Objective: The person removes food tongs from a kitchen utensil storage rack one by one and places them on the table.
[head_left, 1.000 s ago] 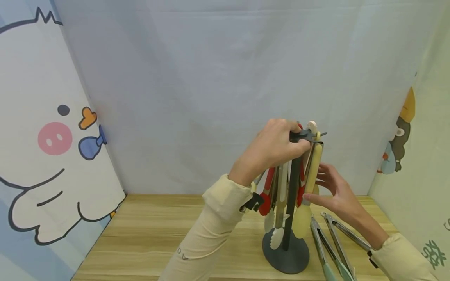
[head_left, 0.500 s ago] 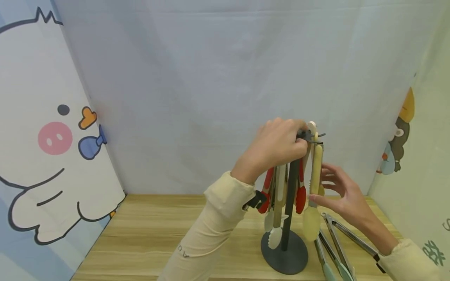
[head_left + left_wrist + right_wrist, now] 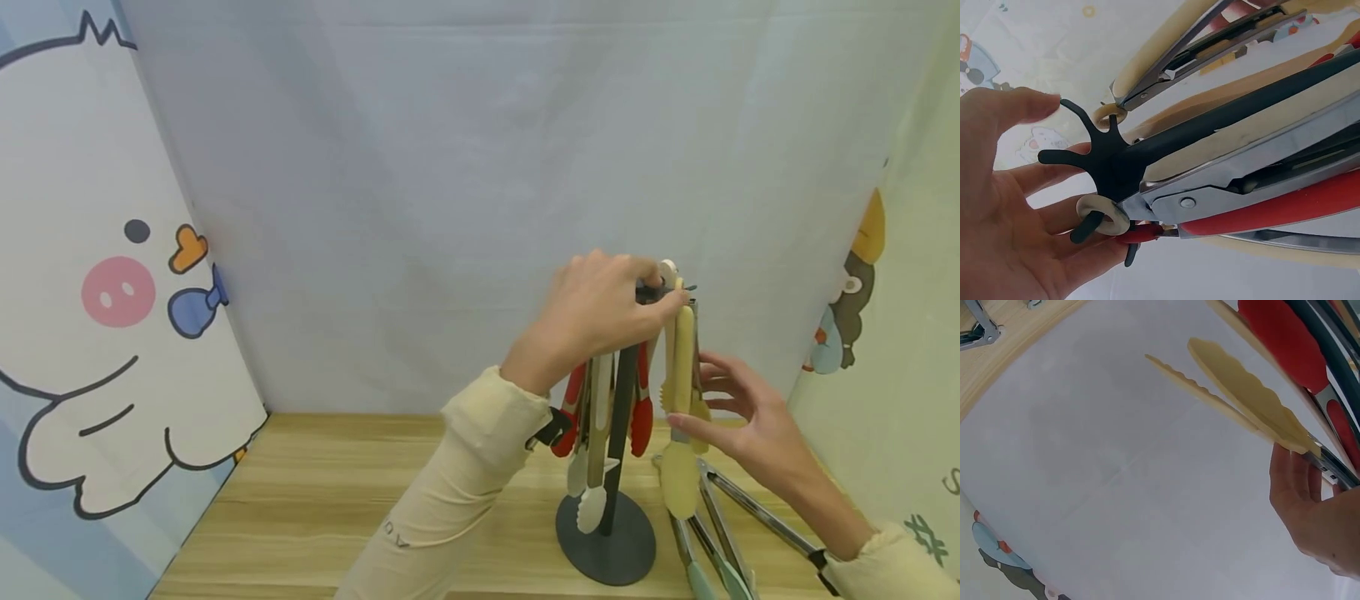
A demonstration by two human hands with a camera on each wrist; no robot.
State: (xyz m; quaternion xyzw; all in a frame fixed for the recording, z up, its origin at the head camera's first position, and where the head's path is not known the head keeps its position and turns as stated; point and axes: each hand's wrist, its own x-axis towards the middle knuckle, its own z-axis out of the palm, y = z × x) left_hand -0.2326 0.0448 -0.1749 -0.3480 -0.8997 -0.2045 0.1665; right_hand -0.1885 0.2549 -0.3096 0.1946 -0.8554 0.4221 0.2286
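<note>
A dark utensil rack (image 3: 606,546) with a round base and hooks at its top stands upright. My left hand (image 3: 592,312) holds it at the top; in the left wrist view the thumb touches a hook tip and the other fingers lie behind the hooks. My right hand (image 3: 746,417) grips yellow tongs (image 3: 682,358) between thumb and fingers, below their handle top. Their loop (image 3: 1110,114) is at one of the hooks, and their scalloped heads (image 3: 1254,394) hang downward. White-tipped tongs (image 3: 591,508) and red tongs (image 3: 641,425) hang on the rack.
Several metal tongs, some with pale green ends (image 3: 701,575), lie on the wooden table (image 3: 337,500) right of the base. A pale cloth wall (image 3: 450,208) rises behind, with cartoon-printed panels (image 3: 75,350) at the sides.
The yellow tongs and my right hand have shifted to the right and now hang straighter. My left thumb has slid outward along the rack top to the hook's end.
</note>
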